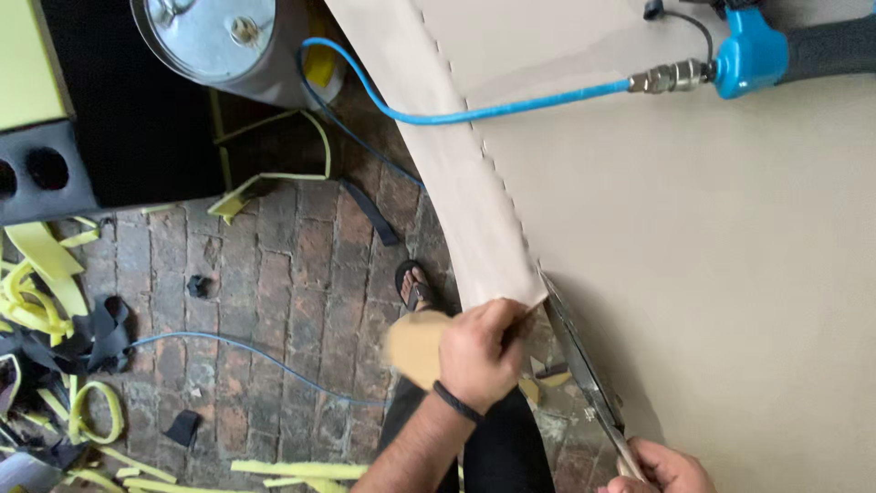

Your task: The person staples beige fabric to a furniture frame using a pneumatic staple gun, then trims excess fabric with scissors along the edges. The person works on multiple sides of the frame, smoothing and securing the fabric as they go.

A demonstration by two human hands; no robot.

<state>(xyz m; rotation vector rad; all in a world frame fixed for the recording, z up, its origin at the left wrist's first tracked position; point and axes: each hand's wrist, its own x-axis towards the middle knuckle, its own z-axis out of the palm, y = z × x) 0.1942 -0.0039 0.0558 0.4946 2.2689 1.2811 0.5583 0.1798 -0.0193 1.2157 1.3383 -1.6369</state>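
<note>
My left hand [479,351] grips the loose lower end of a beige fabric strip [456,173] that hangs over the edge of a large beige upholstered panel [712,256]. A row of staples runs along the seam between strip and panel. In my right hand [662,468], at the bottom edge, I hold a pair of scissors [584,365] whose blades point up along the panel edge, just right of the strip's end. A tan scrap piece [415,347] sits blurred beside my left hand.
A blue air tool [776,50] with a blue hose [474,114] lies on the panel at top right. Below is a brick floor [292,274] with yellow foam offcuts [41,274], black scraps, a metal drum [219,36] and my sandalled foot [415,285].
</note>
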